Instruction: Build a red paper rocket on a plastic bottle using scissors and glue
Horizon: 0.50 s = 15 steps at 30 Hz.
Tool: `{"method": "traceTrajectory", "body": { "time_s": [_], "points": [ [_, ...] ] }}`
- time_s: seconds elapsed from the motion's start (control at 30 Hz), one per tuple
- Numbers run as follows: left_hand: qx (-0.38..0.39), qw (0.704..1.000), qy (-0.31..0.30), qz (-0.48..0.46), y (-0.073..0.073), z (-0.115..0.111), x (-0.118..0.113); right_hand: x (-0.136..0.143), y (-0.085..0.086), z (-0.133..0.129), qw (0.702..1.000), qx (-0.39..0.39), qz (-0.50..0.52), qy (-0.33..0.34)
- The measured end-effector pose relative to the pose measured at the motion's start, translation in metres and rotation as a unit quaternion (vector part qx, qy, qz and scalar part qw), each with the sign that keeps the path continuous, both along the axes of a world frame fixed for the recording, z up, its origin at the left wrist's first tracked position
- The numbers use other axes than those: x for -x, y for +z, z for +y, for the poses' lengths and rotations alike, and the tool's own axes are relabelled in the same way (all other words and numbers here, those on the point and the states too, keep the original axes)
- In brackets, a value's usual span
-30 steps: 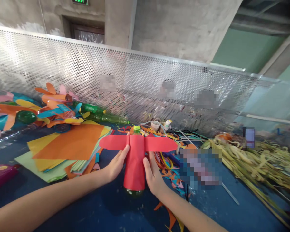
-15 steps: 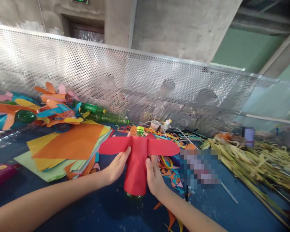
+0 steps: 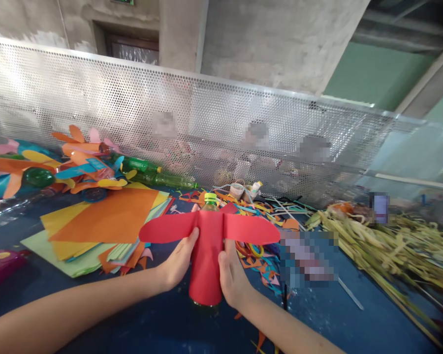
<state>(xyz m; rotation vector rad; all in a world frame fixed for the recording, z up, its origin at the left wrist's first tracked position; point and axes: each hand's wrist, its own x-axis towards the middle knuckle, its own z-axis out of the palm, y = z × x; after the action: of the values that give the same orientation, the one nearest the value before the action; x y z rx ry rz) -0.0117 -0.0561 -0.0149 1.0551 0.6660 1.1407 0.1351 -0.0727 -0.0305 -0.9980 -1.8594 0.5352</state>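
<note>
A plastic bottle (image 3: 206,268) wrapped in red paper is held in front of me, its light-green cap (image 3: 210,197) pointing away. A red paper wing (image 3: 170,228) sticks out on the left side and another red wing (image 3: 251,228) on the right. My left hand (image 3: 182,258) grips the bottle's left side just below the wing, with its far fingers hidden behind. From the right, my right hand (image 3: 232,275) presses its thumb against the red paper, its other fingers behind the wing. Bare green bottle shows at the lower end.
Coloured paper sheets (image 3: 110,216) lie stacked at left, with paper-winged bottles (image 3: 92,167) behind. Paper scraps (image 3: 266,270) are scattered to the right. Dried husks (image 3: 384,246) cover the right side. A magenta tool (image 3: 3,268) lies far left. A perforated metal screen (image 3: 221,118) stands behind the table.
The red-wrapped bottle has tilted slightly and come a little lower and nearer. Its wings now look more spread out. Both hands keep their hold on it.
</note>
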Motion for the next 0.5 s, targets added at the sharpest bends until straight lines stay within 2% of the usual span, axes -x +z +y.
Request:
{"method": "traceTrajectory", "body": {
  "time_s": [0.17,0.5],
  "points": [
    [0.01,0.999,-0.024,0.024,0.0006,-0.0039,0.0016,-0.0007,-0.0037,0.0006,1.0,-0.023,-0.017,-0.015],
    [-0.037,0.997,0.03,0.062,-0.0002,-0.0056,0.0014,-0.0015,-0.0053,0.0002,0.999,-0.02,-0.025,-0.003]
  ]
}}
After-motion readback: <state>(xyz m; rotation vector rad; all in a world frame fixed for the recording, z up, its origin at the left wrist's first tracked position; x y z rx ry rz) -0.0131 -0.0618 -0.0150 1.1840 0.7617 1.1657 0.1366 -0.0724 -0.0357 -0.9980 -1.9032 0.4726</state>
